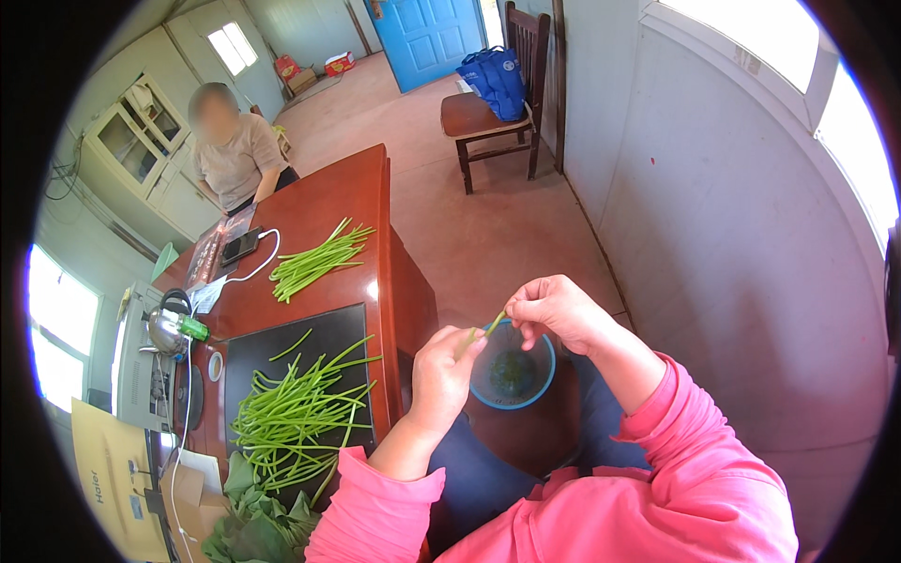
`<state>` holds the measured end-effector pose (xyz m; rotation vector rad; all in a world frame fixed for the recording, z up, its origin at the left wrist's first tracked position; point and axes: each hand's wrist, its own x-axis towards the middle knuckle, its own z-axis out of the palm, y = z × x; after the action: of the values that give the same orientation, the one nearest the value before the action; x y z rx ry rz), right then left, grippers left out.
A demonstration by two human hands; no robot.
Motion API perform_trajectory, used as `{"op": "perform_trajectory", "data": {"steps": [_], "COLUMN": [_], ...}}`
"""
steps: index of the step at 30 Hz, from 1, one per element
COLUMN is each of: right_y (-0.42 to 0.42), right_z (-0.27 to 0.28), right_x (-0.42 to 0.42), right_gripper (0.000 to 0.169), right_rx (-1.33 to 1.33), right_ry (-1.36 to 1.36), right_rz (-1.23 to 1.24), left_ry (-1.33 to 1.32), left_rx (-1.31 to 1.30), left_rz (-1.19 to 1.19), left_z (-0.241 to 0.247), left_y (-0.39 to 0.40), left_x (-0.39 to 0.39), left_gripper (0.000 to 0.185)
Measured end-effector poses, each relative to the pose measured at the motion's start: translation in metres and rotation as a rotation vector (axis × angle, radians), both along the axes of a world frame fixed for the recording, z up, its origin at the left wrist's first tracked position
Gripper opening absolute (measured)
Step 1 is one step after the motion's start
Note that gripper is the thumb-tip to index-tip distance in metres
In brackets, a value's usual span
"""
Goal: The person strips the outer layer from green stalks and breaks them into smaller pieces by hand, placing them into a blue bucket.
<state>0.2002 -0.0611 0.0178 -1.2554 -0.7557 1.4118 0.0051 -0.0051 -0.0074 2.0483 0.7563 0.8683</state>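
My left hand (448, 366) grips a green stem (495, 324) between thumb and fingers. My right hand (552, 310) pinches the far end of that stem at its fingertips. Below both hands, between my knees, stands a basket with a blue rim (512, 406), holding some green matter (512, 373). To the left, a loose heap of green stems (299, 415) lies on a black mat (345, 324) on the desk. A neater bunch of stems (320, 259) rests farther back on the wood. Large green leaves (260, 521) lie at the near end of the heap.
The reddish wooden desk (338, 190) bears a phone (241, 245) with a white cable, a metal kettle (167, 331) and a roll of tape (215, 367). A person (236, 158) is at its far side. A wooden chair (471, 116) holds a blue bag (495, 81). A wall (704, 246) runs along the right.
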Motion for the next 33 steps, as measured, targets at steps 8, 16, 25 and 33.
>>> {"op": "perform_trajectory", "data": {"steps": [8,16,25,33], "right_y": [-0.003,-0.025,-0.042,-0.017], "right_z": [-0.009,0.007,0.038,0.049], "right_x": [-0.011,-0.019,-0.005,-0.005], "right_gripper": [0.014,0.013,0.011,0.013], "right_rx": [0.057,0.048,0.216,0.274], "right_ry": [0.14,0.059,0.193,-0.187], "right_rz": [0.037,0.218,0.167,0.12], "left_ry": [-0.207,-0.351,-0.366,-0.377], "left_rx": [-0.931,-1.127,-1.087,-1.08], "left_rz": [-0.043,-0.044,0.015,0.011], "left_z": [0.015,0.011,0.004,0.004], "left_y": [-0.002,0.007,0.01,0.01], "left_x": [-0.003,-0.007,-0.012,-0.013], "left_gripper": [0.019,0.02,0.021,0.022]}}
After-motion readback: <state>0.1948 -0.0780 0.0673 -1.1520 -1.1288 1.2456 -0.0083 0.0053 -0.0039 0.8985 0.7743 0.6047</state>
